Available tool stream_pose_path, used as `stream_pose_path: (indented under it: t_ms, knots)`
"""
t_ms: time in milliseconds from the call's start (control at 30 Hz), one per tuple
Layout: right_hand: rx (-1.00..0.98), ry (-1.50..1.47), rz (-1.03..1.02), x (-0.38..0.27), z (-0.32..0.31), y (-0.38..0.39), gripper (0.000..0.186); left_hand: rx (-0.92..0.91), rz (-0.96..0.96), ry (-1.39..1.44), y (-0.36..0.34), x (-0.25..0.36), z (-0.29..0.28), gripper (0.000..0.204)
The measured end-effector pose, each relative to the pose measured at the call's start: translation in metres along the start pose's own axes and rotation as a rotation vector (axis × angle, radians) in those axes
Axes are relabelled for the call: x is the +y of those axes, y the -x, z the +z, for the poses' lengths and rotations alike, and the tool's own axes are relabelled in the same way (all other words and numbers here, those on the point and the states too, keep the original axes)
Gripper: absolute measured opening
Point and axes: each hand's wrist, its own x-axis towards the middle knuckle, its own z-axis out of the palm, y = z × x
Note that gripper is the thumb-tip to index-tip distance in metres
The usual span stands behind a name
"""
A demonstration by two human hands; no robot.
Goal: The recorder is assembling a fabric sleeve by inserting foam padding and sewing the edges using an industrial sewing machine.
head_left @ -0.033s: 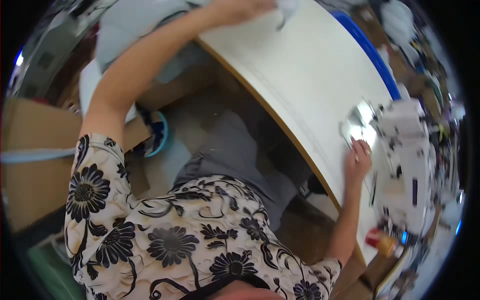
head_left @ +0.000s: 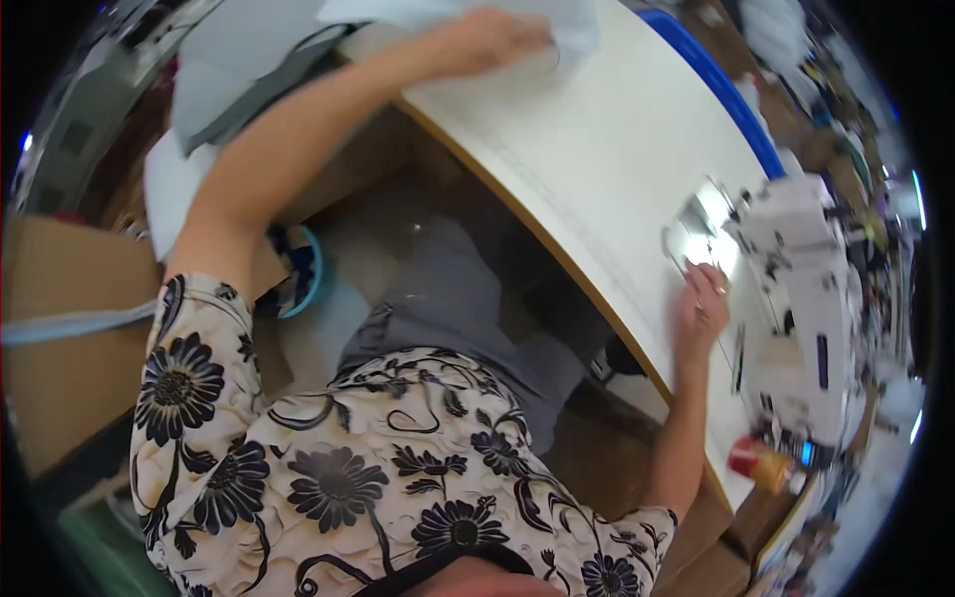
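Note:
At the far end of the white tabletop, my left hand (head_left: 492, 42) is closed on a pale, bluish-white cloth (head_left: 575, 35); motion blurs the fingers. My left arm stretches across the table's near edge. On the right, a white sewing machine (head_left: 801, 269) stands with a shiny metal plate (head_left: 703, 227) in front of its needle area. My right hand (head_left: 704, 303) rests at the plate's near edge, its fingers loosely bent and slightly apart, a ring on one. I make out nothing held in it.
A blue curved rim (head_left: 716, 80) borders the table's far side. A red and yellow container (head_left: 761, 466) stands by the near right corner. Left of my legs are a light-blue bin (head_left: 316, 274) and a large cardboard box (head_left: 75, 348). Grey cloth (head_left: 224, 85) lies at the upper left.
More of the pale cloth shows around my left hand, which sits slightly lower in view. My right hand stays by the metal plate. The whole view has shifted a little.

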Motion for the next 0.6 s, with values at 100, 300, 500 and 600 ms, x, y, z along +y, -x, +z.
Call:
stream_pose_path:
  t_ms: [100,300,500,600]
  knots:
    - [-0.109,0.045,-0.106,-0.028,-0.012,0.010,0.035,-0.298,0.085,-0.021,-0.013,0.053,0.096,0.028]
    - [-0.010,0.059,-0.275,-0.044,-0.003,0.004,0.035,-0.130,0.494,-0.005,0.031,0.123,0.157,0.032]
    - [-0.101,0.120,-0.152,-0.046,0.038,-0.017,0.044,-0.060,0.194,0.479,0.043,0.100,0.143,0.028]
    - [-0.098,0.270,-0.229,-0.044,0.047,-0.030,0.042,-0.077,0.069,0.579,0.045,0.082,0.131,0.025]
